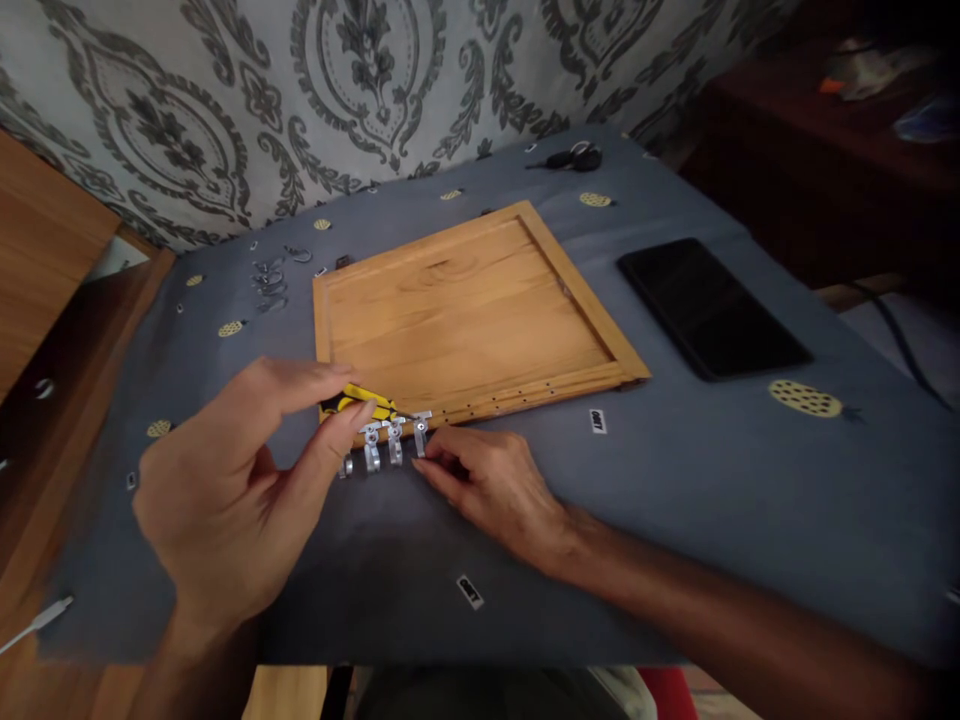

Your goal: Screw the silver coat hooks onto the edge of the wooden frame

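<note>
A wooden framed board (465, 310) lies on a grey cloth-covered table (675, 500). Several metal hooks (382, 445) hang along the board's near edge. My left hand (232, 500) grips a yellow and black screwdriver (360, 403), its tip at the hook row. My right hand (495, 485) rests on the cloth below the board, fingers pinched at the rightmost hook (421, 437).
Loose metal hooks (271, 282) lie at the back left. A black phone (709, 305) lies right of the board, keys (574, 158) at the far edge. Small labels (469, 592) lie on the cloth. A white cable (37, 622) sits lower left. Patterned wall behind.
</note>
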The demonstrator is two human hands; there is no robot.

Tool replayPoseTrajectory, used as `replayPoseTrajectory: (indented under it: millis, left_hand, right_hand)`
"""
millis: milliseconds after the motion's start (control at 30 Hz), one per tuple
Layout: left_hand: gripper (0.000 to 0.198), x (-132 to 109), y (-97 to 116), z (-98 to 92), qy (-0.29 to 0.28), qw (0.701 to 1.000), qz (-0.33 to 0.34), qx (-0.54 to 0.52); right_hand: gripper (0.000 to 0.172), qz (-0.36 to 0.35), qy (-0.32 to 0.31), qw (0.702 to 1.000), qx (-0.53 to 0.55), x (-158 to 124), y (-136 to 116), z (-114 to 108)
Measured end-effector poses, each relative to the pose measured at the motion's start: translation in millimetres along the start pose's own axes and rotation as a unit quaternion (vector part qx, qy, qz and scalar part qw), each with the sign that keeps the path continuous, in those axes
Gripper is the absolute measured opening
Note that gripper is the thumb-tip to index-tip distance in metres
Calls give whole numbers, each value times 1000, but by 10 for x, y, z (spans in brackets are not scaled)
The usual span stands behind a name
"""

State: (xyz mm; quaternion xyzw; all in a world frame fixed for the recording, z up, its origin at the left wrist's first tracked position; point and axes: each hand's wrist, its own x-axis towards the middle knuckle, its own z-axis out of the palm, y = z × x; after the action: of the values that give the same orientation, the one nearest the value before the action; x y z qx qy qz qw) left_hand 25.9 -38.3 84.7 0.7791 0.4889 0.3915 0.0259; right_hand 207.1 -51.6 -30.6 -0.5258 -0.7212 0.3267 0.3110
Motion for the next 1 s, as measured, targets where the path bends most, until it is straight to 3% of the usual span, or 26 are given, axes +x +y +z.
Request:
replayPoseTrajectory:
  millis: [367,1000]
  left_hand:
    - [21,59,17,42,-10,996,80,34]
    - [15,70,37,45,-36,995,84,29]
  right_hand:
    - [11,3,-8,1000,2,10,-10,-8]
    - [12,15,-15,1000,-1,8,-31,-19]
